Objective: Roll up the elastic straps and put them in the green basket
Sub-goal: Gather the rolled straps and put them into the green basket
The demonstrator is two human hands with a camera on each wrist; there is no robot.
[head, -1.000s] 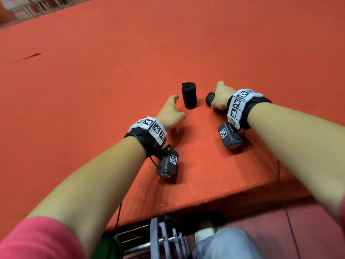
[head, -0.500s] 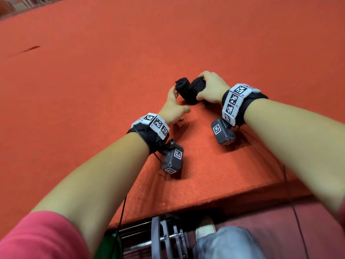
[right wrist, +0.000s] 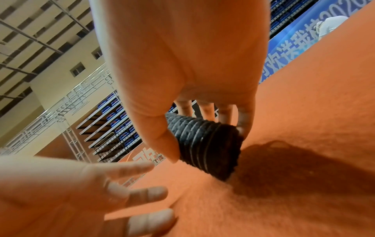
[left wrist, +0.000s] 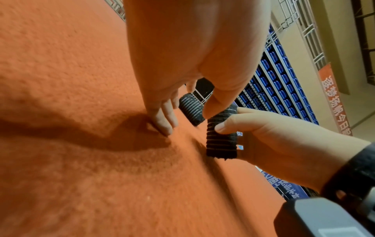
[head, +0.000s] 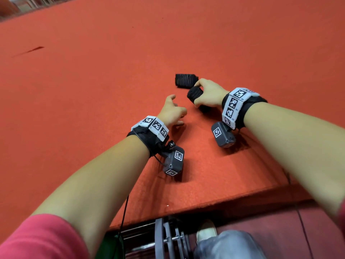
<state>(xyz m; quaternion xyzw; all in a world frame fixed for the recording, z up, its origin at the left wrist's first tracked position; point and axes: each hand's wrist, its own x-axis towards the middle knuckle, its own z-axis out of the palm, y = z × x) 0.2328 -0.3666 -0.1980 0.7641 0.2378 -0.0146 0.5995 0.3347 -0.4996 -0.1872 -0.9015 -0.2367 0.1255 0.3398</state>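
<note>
Rolled strap (head: 194,94) pinched in right hand (head: 209,96) fingers; second roll (head: 185,81) just beyond; left hand (head: 172,114) fingers spread, seemingly empty.

Left hand (head: 172,113) loosely open, right hand (head: 207,95) gripping a rolled strap (head: 194,93)

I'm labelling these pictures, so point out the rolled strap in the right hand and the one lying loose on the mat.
held rolled strap (right wrist: 205,144), right wrist view, ribbed side.
loose rolled strap (head: 185,81), head view, middle of ribbed side.
</note>
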